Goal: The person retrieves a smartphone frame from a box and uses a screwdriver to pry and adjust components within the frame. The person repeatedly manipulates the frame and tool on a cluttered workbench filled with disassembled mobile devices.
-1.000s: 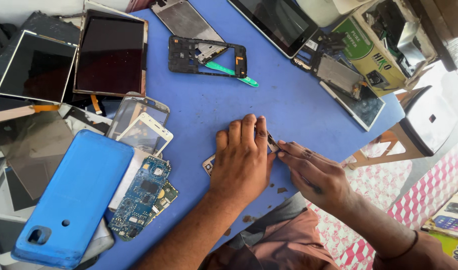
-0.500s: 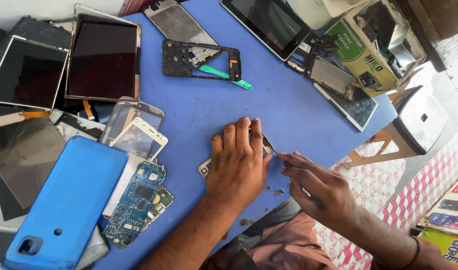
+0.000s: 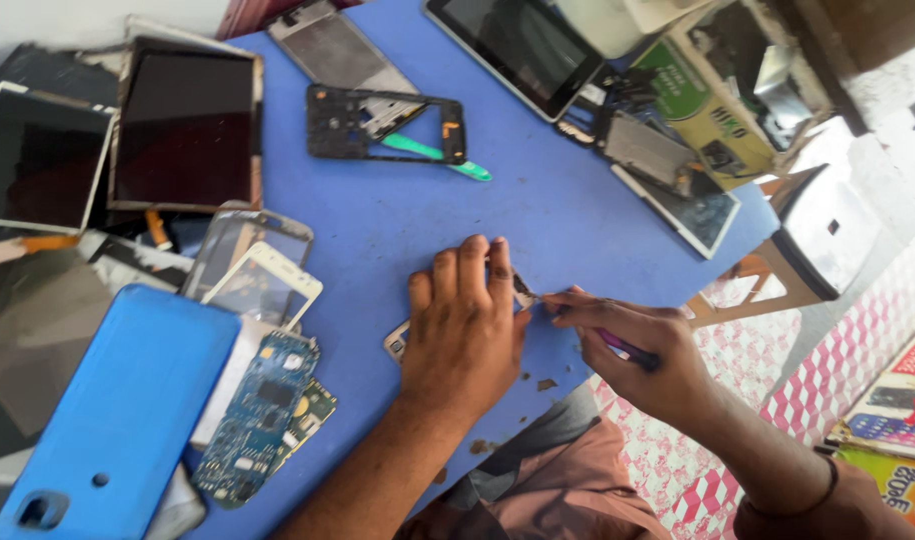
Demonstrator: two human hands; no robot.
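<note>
From the head camera: my left hand [image 3: 464,325] lies flat, fingers together, pressing a small phone part [image 3: 398,342] onto the blue table [image 3: 537,220], likely to keep it from sliding; only its corners show past my fingertips and beside my thumb; my right hand [image 3: 632,355] is closed around a thin tool [image 3: 617,345], its tip meeting the part just beyond my left forefinger; far past my fingers lies a green printed box [image 3: 692,100]; right of my wrist, a colourful packet [image 3: 892,440].
</note>
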